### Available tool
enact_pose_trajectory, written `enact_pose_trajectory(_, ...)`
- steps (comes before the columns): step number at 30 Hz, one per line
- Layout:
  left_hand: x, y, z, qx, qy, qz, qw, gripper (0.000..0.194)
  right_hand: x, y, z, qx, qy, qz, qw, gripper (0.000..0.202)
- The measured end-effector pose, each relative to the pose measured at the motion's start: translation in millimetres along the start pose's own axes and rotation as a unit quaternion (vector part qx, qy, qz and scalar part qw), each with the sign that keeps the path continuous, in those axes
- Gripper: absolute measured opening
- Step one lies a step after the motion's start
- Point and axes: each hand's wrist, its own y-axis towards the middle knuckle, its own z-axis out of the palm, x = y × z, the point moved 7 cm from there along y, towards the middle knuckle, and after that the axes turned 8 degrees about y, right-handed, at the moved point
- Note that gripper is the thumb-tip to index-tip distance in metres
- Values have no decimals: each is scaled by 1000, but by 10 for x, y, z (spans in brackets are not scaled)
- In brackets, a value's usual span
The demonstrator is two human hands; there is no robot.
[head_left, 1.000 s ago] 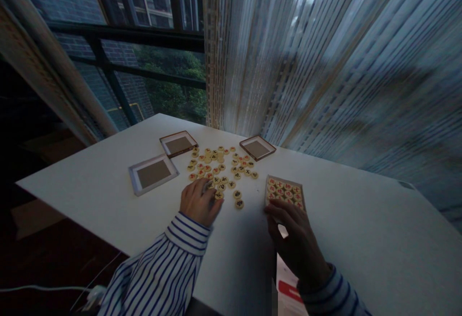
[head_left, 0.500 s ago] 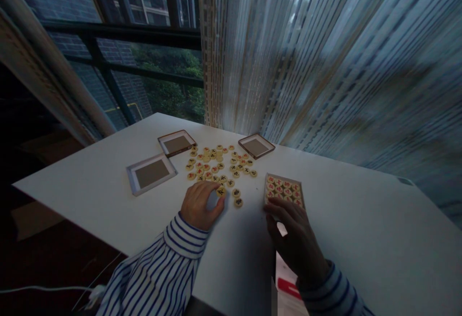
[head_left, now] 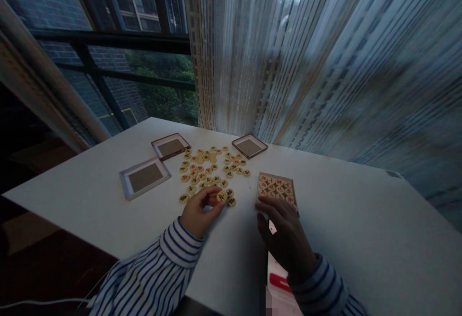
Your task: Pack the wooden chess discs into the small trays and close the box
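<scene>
My left hand [head_left: 200,214] is closed, pinching a round Chinese chess piece [head_left: 221,196] with a dark character between thumb and fingertips, just above the table. Two dark-marked pieces [head_left: 231,202] lie right beside it. Beyond the hand spreads a loose group of pieces [head_left: 208,170], some red, some dark, a few stacked. My right hand [head_left: 285,231] rests at the near edge of a shallow box [head_left: 294,190], its fingers bent but apart, with nothing seen between them. Rows of red-marked pieces [head_left: 279,189] fill the box's visible part; the fingers hide its near rows.
Three shallow trays stand on the white table [head_left: 342,210]: a pale one [head_left: 124,186] at left, a brown-rimmed one [head_left: 155,148] behind it, another [head_left: 249,146] at the back. A pink-white and red object [head_left: 279,282] lies under my right wrist. A curtain [head_left: 231,65] hangs behind.
My left hand has drawn the piece slightly back and lifted it, turning its face toward me. The view has shifted a little to the right. My right hand stays at the box.
</scene>
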Motion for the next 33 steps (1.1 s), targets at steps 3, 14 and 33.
enact_pose_trajectory(3,-51,4,62,36,-76,-27,996,37,20,8,-41,-17,15,-8,1000,17)
enact_pose_trajectory(14,-277,40,332,143,-111,-33,983,42,28,23,-142,-59,50,-7,997,18)
enact_pose_trajectory(33,-320,454,946,245,-128,-45,960,48,-280,-16,-317,-138,-15,70,988,14)
